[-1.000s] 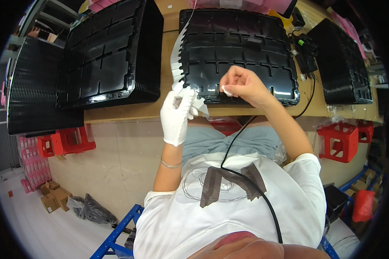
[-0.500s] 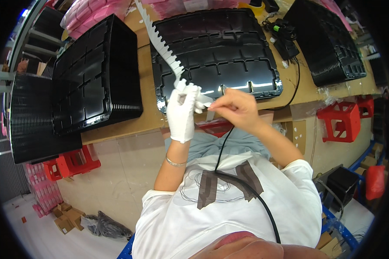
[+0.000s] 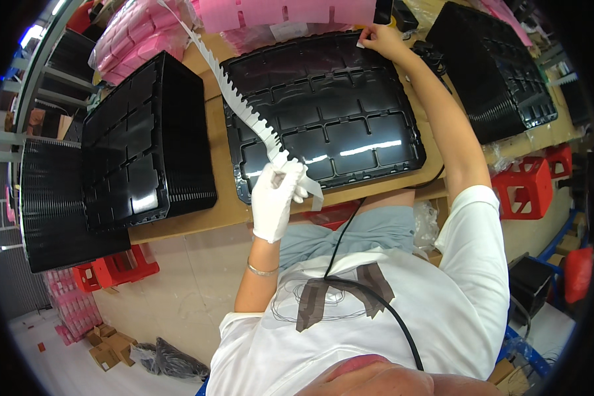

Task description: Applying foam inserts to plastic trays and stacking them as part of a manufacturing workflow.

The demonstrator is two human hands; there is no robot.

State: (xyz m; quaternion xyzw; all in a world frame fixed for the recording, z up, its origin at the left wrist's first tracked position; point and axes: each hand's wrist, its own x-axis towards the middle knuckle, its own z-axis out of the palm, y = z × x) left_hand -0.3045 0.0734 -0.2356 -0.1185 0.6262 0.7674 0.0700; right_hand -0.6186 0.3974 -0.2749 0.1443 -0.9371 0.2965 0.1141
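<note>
My left hand [image 3: 272,204], in a white glove, grips a long white strip of stickers [image 3: 233,100] with a toothed edge. The strip runs up and away to the far left, and its short tail hangs below the fingers. My bare right hand [image 3: 384,43] reaches to the far right corner of the middle black plastic tray [image 3: 320,109], which has shallow divided compartments. A small white sticker [image 3: 361,45] is pinched between its thumb and fingers, at the tray's corner. Whether the sticker touches the tray I cannot tell.
Tall stacks of black trays stand at the left [image 3: 188,132] and right [image 3: 488,79] of the cardboard-covered table [image 3: 171,228]. Pink wrapped packs [image 3: 257,16] lie along the back. A coiled black cable [image 3: 430,59] sits beside my right forearm. Red stools [image 3: 525,188] stand below.
My right hand has moved from beside my left hand to the tray's far right corner, carrying a small white sticker. My left hand has shifted slightly nearer to me with the strip.
</note>
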